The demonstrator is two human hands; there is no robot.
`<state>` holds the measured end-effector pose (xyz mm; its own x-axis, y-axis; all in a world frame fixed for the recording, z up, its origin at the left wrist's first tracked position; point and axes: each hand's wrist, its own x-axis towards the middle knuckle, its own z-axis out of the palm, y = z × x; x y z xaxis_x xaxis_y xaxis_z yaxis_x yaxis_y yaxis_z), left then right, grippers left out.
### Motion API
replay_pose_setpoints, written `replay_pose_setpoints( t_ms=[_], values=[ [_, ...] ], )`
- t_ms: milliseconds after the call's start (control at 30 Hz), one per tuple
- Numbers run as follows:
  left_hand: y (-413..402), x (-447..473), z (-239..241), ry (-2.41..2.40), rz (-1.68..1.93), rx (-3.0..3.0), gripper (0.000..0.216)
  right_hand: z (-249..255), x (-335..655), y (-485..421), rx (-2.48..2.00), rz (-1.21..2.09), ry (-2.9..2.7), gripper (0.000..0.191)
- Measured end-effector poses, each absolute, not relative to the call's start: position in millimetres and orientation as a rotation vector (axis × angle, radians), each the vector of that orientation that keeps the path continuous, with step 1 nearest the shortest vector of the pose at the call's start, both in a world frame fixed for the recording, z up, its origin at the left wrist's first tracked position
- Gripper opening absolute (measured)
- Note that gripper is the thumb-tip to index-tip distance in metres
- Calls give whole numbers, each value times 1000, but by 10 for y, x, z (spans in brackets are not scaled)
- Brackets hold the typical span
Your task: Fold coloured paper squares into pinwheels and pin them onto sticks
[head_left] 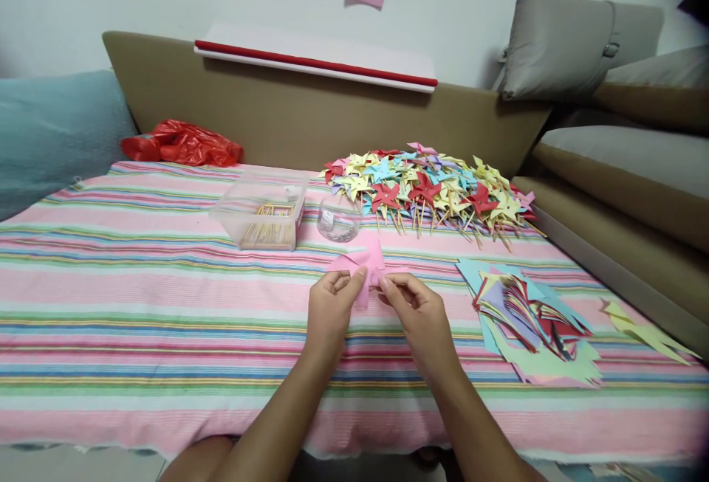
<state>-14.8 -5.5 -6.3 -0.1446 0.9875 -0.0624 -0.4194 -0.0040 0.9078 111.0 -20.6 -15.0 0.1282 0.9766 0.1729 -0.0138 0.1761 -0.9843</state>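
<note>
My left hand [331, 303] and my right hand [416, 312] both pinch a pink paper pinwheel [362, 264], held just above the striped cloth [138, 297] in the middle of the view. The fingers of both hands are closed on the folded paper near its centre. Right behind it stand a small clear glass bowl [338, 221] with small metal bits and a clear plastic box [260, 212] of wooden sticks.
A big heap of finished coloured pinwheels [429, 187] lies at the back right. A stack of cut coloured paper [532, 316] sits to the right, with a loose yellow-green piece [642, 331] beyond it. A red plastic bag [182, 144] lies back left. Sofa cushions [625, 150] border the right.
</note>
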Motion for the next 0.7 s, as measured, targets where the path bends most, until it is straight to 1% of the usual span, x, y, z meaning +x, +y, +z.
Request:
replay_pose_setpoints(
  t_ms=[300,700],
  values=[
    [-69,-102,-77,1028,1460,876,47,-164,1052,-153,-1168,924,-1044,27],
    [-81,-101,-92,1004,1501,868,43,-171,1047,-160,-1197,910,-1105,27]
  ],
)
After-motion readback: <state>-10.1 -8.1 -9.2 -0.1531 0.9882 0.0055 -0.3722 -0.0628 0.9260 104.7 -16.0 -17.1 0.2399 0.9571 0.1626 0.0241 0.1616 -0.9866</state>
